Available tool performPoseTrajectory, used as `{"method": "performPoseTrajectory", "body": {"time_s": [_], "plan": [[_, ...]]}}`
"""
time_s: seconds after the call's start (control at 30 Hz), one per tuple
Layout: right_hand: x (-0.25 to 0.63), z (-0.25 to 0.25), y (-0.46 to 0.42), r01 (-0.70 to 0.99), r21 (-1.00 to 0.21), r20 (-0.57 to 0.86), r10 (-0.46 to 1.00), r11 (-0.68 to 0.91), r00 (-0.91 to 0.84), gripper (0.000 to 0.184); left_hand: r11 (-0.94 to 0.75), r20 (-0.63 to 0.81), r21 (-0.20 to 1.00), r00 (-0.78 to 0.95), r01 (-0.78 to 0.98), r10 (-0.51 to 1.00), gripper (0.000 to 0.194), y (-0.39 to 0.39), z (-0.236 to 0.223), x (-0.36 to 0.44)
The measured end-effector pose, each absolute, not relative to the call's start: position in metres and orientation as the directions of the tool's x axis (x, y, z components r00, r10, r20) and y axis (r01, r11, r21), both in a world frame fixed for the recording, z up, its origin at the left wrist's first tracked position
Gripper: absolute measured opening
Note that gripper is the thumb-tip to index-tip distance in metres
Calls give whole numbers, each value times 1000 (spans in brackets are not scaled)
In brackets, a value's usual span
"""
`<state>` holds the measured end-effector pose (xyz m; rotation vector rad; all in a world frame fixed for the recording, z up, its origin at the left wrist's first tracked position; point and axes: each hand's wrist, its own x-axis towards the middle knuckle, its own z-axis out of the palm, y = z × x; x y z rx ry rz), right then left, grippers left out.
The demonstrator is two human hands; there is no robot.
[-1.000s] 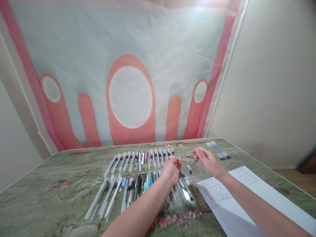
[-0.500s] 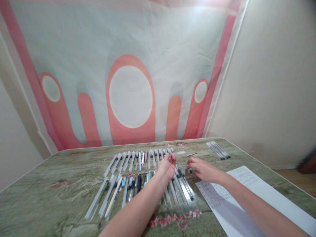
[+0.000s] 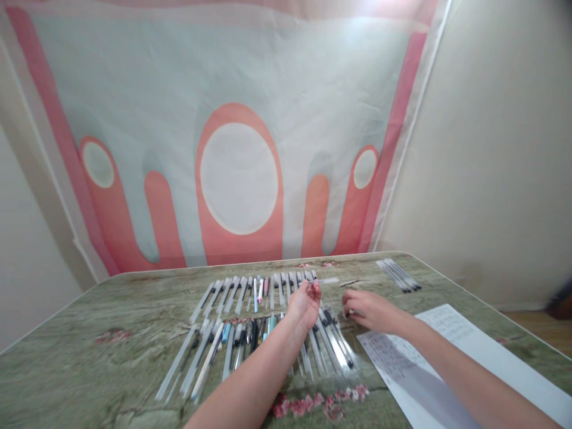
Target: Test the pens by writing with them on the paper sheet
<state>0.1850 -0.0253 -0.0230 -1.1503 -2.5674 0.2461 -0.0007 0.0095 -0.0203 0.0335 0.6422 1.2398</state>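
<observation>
Lying on the bench (image 3: 102,363) left of the written sheet (image 3: 393,357), pens (image 3: 207,360) form two rows; dark-ended sticks (image 3: 397,274) lie beyond the sheet, which a forearm (image 3: 469,375) crosses. Past its left corner, the right hand (image 3: 370,310) touches a small dark piece (image 3: 347,314), whether gripping I cannot tell; farther left, the left hand (image 3: 306,305) pinches a slim, straight, translucent tube (image 3: 329,280)
</observation>
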Motion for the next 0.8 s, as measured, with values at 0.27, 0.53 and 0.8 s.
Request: {"method": "performPoseTrajectory", "body": {"time_s": [0.27, 0.53, 0.8], "plan": [[177, 2, -36, 483, -696, 394, 845, 531, -361, 16, 311, -425, 385, 132, -869, 895, 16, 9, -23, 1], [167, 5, -39, 394, -797, 466, 881, 458, -82, 24, 322, -422, 402, 139, -857, 896, 17, 7, -24, 3], [166, 0, -37, 400, -814, 455, 890, 422, -14, 27, 322, -406, 433, 136, -842, 904, 15, 3, -22, 6]]}}
